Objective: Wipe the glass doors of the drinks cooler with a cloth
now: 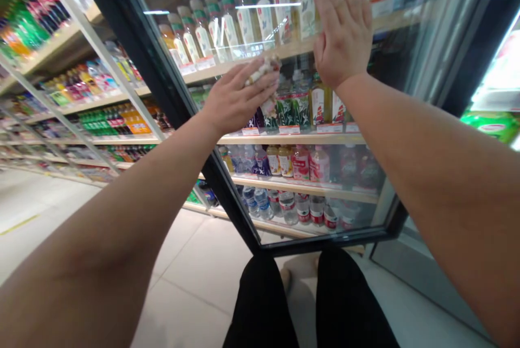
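Note:
A glass door (357, 174) with a dark frame stands in front of me. My left hand (235, 96) presses a crumpled whitish cloth (262, 72) against the pane; the cloth bulges out between and past the fingers, and part of it is hidden beneath them. Higher up and to the right, my right hand (343, 33) lies flat on the same glass, fingers stretched upward, holding nothing. Through the pane show rows of bottles with green-banded caps (246, 17), partly covered by both hands.
Shelves of drinks (109, 126) run off to the left. The door's dark left edge (162, 60) slants beside my left forearm, and its bottom edge (325, 242) is just above my knees (345, 283). Green packages (491, 126) sit at the right.

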Motion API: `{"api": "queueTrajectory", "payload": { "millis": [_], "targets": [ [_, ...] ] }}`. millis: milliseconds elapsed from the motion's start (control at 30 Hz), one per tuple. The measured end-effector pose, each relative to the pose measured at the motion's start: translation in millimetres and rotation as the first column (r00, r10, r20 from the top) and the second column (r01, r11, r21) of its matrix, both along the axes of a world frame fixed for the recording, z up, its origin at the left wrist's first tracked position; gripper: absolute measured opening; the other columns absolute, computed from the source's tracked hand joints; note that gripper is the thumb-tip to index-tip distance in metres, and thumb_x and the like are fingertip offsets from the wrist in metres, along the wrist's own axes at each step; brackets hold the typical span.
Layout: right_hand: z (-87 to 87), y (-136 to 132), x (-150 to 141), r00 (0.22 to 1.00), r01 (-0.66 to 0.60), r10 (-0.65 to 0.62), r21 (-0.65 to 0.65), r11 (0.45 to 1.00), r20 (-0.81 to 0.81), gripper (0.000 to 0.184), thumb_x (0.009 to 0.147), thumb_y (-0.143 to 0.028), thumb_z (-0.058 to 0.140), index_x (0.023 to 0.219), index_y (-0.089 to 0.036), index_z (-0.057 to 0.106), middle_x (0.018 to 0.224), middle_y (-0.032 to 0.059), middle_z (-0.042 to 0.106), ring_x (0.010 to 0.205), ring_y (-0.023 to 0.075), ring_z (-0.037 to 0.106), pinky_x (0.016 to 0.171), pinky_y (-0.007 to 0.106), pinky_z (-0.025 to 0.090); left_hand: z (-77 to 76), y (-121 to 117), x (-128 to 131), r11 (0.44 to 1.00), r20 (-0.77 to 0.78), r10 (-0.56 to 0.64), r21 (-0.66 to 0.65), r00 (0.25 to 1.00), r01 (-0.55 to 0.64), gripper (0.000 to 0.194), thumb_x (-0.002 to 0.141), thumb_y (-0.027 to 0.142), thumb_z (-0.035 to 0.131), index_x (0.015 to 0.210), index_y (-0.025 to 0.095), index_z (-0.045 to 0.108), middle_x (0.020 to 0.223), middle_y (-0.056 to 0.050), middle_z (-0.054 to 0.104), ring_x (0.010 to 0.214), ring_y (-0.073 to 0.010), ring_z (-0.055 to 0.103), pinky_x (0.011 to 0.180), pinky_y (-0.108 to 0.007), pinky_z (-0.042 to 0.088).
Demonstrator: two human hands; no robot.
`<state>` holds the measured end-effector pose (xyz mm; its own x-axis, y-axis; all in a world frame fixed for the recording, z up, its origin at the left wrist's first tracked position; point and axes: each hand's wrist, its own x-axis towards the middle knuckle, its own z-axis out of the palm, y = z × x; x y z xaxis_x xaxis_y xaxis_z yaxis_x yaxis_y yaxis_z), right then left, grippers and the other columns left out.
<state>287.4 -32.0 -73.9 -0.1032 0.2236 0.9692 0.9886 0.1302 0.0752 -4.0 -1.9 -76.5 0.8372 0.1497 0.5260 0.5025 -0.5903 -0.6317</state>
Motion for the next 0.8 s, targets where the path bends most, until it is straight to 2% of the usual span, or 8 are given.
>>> {"api": "queueTrajectory", "payload": {
  "millis": [67, 167, 233, 300, 433, 500, 633, 800],
  "targets": [
    [1.0, 2, 0, 1.000, -0.002, 0.001, -0.016, 1.000, -0.031, 0.074, 0.095, -0.032, 0.034, 0.168, -0.033, 0.030, 0.174, -0.0167, 0.021, 0.165, 0.0117, 0.017, 0.138, 0.045, 0.016, 9.4, 3, -7, 0.998, -0.015, -0.002, 0.068, 1.000, 0.003, 0.049, 0.114, 0.035, 0.031, 0.160, 0.031, 0.047, 0.169, 0.009, 0.040, 0.163, -0.0230, 0.021, 0.133, -0.055, 0.026],
    [1.9, 5, 0, 0.998, -0.007, 0.006, -0.022, 1.000, -0.060, 0.074, 0.093, -0.032, 0.033, 0.167, -0.039, 0.028, 0.173, -0.0235, 0.017, 0.165, 0.0078, 0.014, 0.139, 0.042, 0.013, 28.2, 22, -19, 0.970, 0.331, -0.025, 0.235, 0.943, -0.056, 0.053, 0.113, 0.032, 0.033, 0.166, 0.027, 0.034, 0.175, 0.012, 0.026, 0.163, -0.0182, 0.014, 0.137, -0.045, 0.015],
    [2.1, 6, 0, 0.998, -0.006, 0.004, -0.032, 0.999, -0.061, 0.074, 0.093, -0.033, 0.032, 0.167, -0.041, 0.027, 0.172, -0.0260, 0.015, 0.164, 0.0062, 0.012, 0.139, 0.040, 0.012, 28.5, 32, -22, 0.963, 0.497, -0.064, 0.258, 0.866, -0.076, 0.057, 0.112, 0.030, 0.036, 0.168, 0.024, 0.025, 0.176, 0.011, 0.021, 0.164, -0.0149, 0.009, 0.138, -0.039, 0.010],
    [2.2, 7, 1, 0.998, -0.009, 0.006, -0.042, 0.999, -0.068, 0.074, 0.093, -0.034, 0.031, 0.166, -0.044, 0.026, 0.171, -0.0286, 0.012, 0.164, 0.0045, 0.011, 0.139, 0.039, 0.011, 17.2, 32, -19, 0.980, 0.484, -0.079, 0.196, 0.872, -0.020, 0.060, 0.111, 0.033, 0.038, 0.169, 0.026, 0.024, 0.176, 0.009, 0.022, 0.165, -0.0161, 0.007, 0.139, -0.042, 0.009],
    [1.6, 8, 2, 0.996, -0.048, 0.047, -0.020, 0.999, -0.078, 0.073, 0.092, -0.035, 0.033, 0.164, -0.051, 0.027, 0.169, -0.0321, 0.012, 0.164, 0.0033, 0.012, 0.139, 0.038, 0.012, -1.6, 14, -18, 0.998, 0.224, -0.042, -0.046, 0.974, 0.054, 0.060, 0.107, 0.041, 0.041, 0.166, 0.037, 0.035, 0.174, 0.010, 0.029, 0.164, -0.0262, 0.017, 0.136, -0.054, 0.023],
    [1.1, 9, 2, 0.996, -0.045, 0.044, -0.016, 0.999, -0.073, 0.074, 0.092, -0.033, 0.034, 0.165, -0.047, 0.029, 0.170, -0.0298, 0.014, 0.164, 0.0040, 0.012, 0.139, 0.039, 0.012, 4.6, 13, -24, 0.999, 0.241, -0.031, -0.010, 0.970, 0.035, 0.060, 0.108, 0.041, 0.039, 0.168, 0.036, 0.032, 0.177, 0.012, 0.017, 0.164, -0.0248, 0.017, 0.136, -0.049, 0.023],
    [0.5, 7, 1, 0.997, -0.020, 0.018, -0.024, 1.000, -0.070, 0.075, 0.092, -0.031, 0.033, 0.166, -0.039, 0.030, 0.172, -0.0243, 0.017, 0.164, 0.0050, 0.013, 0.138, 0.041, 0.014, 22.5, 26, -35, 0.960, 0.499, -0.047, 0.262, 0.866, -0.099, 0.061, 0.111, 0.030, 0.036, 0.169, 0.022, 0.020, 0.179, 0.012, -0.001, 0.164, -0.0152, 0.006, 0.137, -0.038, 0.012],
    [0.8, 5, 0, 0.996, -0.048, 0.046, -0.033, 0.998, -0.074, 0.076, 0.091, -0.033, 0.034, 0.166, -0.041, 0.031, 0.171, -0.0259, 0.017, 0.164, 0.0060, 0.014, 0.138, 0.043, 0.015, 15.4, 16, -31, 0.998, 0.380, -0.029, 0.059, 0.925, 0.007, 0.058, 0.109, 0.037, 0.038, 0.167, 0.033, 0.034, 0.176, 0.019, 0.010, 0.165, -0.0229, 0.006, 0.139, -0.053, 0.010]
  ]
}}
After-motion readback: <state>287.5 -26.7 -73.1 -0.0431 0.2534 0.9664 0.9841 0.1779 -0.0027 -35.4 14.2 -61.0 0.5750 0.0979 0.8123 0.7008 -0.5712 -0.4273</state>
